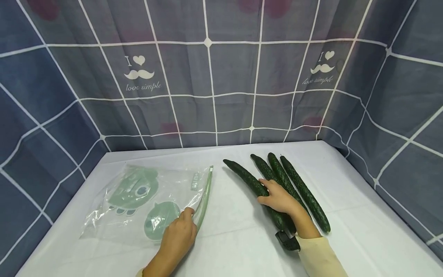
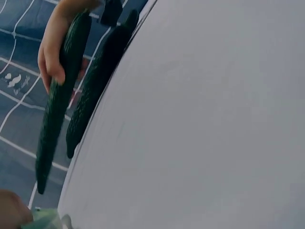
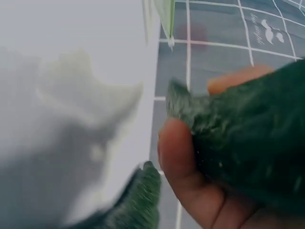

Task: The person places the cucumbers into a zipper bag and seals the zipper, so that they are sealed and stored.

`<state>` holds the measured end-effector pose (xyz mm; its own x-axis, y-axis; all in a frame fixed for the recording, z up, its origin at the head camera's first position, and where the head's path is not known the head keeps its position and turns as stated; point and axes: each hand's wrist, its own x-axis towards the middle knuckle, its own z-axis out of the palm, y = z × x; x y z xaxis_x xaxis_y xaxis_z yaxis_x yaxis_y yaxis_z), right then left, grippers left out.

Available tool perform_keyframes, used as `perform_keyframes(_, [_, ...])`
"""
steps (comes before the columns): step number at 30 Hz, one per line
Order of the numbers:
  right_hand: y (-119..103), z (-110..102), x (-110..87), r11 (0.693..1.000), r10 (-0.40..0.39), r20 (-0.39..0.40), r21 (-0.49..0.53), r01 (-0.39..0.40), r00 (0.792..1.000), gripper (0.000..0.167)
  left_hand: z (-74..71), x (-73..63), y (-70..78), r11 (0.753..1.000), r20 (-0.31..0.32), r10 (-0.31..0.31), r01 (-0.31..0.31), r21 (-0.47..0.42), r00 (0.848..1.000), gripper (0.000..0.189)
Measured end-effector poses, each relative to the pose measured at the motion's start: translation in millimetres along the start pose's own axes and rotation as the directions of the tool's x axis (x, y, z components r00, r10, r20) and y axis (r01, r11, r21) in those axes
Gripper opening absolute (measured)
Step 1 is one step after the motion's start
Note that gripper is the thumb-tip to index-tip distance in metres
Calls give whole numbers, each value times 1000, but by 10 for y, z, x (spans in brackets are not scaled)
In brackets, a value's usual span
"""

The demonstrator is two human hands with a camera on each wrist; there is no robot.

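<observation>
My left hand [image 1: 180, 232] pinches the green zip edge of a clear plastic zip bag [image 1: 133, 192] printed with pale green shapes. The bag lies flat on the left of the white table. On the right, my right hand [image 1: 278, 198] grips a long dark green cucumber [image 1: 242, 175] around its middle. In the right wrist view, the thumb and fingers wrap the held cucumber [image 3: 252, 133] from both sides. Beside it lie three more cucumbers [image 1: 306, 194], side by side and slanting; the right hand and forearm partly cover them.
A white cloth [image 1: 228, 246] covers the table. Grey-blue checked curtains [image 1: 232, 69] stand along its back and both sides. A small black device [image 1: 287, 241] sits at the right wrist, overlapping the near ends of cucumbers in the head view.
</observation>
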<state>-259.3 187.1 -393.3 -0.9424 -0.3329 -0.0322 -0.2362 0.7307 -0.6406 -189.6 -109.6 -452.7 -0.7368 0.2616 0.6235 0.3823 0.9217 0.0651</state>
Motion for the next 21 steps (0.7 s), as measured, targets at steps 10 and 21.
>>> perform_keyframes(10, [-23,-151,-123,978,-199,48,-51,201,979,59,-20,10,-64,980,160,-47,76,-186,986,33])
perform_keyframes(21, [-44,-149,-114,971,-223,117,-56,230,968,59,-41,-14,-37,977,277,-79,129,-169,958,53])
